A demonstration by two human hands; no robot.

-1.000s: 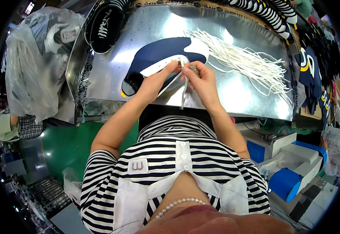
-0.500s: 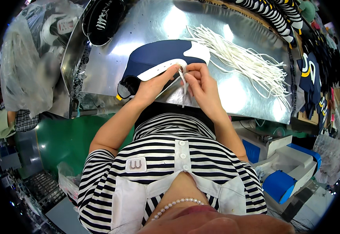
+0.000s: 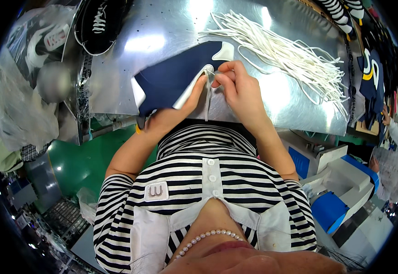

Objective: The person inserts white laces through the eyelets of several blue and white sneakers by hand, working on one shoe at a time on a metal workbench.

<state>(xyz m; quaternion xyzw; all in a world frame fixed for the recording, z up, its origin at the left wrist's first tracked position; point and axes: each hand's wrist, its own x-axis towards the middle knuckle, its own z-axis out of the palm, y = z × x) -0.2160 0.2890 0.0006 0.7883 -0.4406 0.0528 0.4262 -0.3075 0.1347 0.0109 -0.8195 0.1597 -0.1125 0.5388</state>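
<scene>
A navy shoe upper (image 3: 174,75) with white trim is held up over the metal table, tilted so its side faces upward. My left hand (image 3: 180,107) grips it along the white eyelet strip, thumb near the strip's end. A white shoelace (image 3: 207,100) hangs down from that end of the strip. Just to the right, my right hand (image 3: 242,93) has thumb and forefinger pinched together on a thin end of the lace. The exact eyelet is too small to make out.
A bundle of white laces (image 3: 290,59) lies on the metal table (image 3: 162,23) at right. At the back left stands a black shoe (image 3: 99,23). Plastic bags (image 3: 23,91) are at far left, stacked uppers (image 3: 338,18) at back right. A white and blue machine (image 3: 340,187) stands at lower right.
The upper has been turned in my left hand, so more of its navy side shows and less of the eyelet strip. My right hand has moved slightly away from the strip.
</scene>
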